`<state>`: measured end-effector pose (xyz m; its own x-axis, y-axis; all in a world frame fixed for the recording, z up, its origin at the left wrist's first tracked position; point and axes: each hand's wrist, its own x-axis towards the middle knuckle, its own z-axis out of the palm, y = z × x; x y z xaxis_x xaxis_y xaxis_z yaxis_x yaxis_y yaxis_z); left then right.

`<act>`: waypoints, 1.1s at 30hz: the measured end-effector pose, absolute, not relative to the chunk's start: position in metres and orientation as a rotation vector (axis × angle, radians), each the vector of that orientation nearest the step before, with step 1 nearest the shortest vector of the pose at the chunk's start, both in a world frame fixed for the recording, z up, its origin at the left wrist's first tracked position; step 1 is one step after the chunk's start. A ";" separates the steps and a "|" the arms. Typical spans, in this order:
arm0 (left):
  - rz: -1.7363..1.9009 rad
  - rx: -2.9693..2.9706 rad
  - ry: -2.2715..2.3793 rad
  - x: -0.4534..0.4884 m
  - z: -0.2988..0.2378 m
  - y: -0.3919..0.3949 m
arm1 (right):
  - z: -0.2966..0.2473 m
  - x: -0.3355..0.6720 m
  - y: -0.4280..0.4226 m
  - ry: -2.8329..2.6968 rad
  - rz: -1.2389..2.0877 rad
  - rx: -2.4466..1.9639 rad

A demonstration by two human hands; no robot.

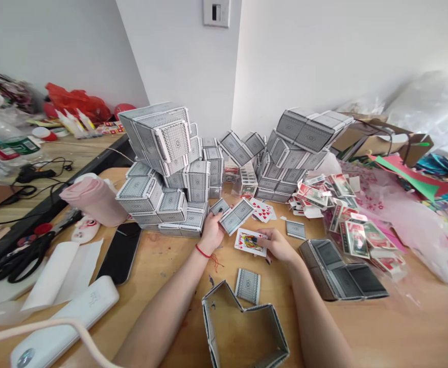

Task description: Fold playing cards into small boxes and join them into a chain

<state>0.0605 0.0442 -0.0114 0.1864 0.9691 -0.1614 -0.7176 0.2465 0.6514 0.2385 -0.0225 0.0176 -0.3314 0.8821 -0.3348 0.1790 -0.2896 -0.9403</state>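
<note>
My left hand (213, 232) is closed on grey-backed playing cards (236, 216), held back side up above the table. In my right hand (279, 246) is a face card (250, 241), gripped at its right end, picture side up. Behind the hands a few heart cards (262, 209) lie face up. A grey-backed card piece (248, 285) rests on the table below my right hand. Closest to me stands an open L-shaped frame (246, 327) built from cards. Another card-built box (342, 271) sits to the right of my right forearm.
Stacked card-built boxes rise at the left (162, 143) and right (300, 148). Torn card packets (354, 230) pile up on the right. A phone (120, 253), power bank (66, 322), black scissors (32, 260) and pink roll (95, 199) lie on the left. A cable crosses the lower left corner.
</note>
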 end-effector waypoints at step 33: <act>1.334 0.684 0.742 0.062 -0.003 0.033 | -0.007 0.235 -0.013 -1.415 0.640 -1.600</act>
<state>0.0619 0.0326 -0.0026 0.0827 0.9932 -0.0819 -0.5934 0.1151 0.7966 0.2348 -0.0127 -0.0066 0.2176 0.9613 0.1692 0.5074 0.0367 -0.8609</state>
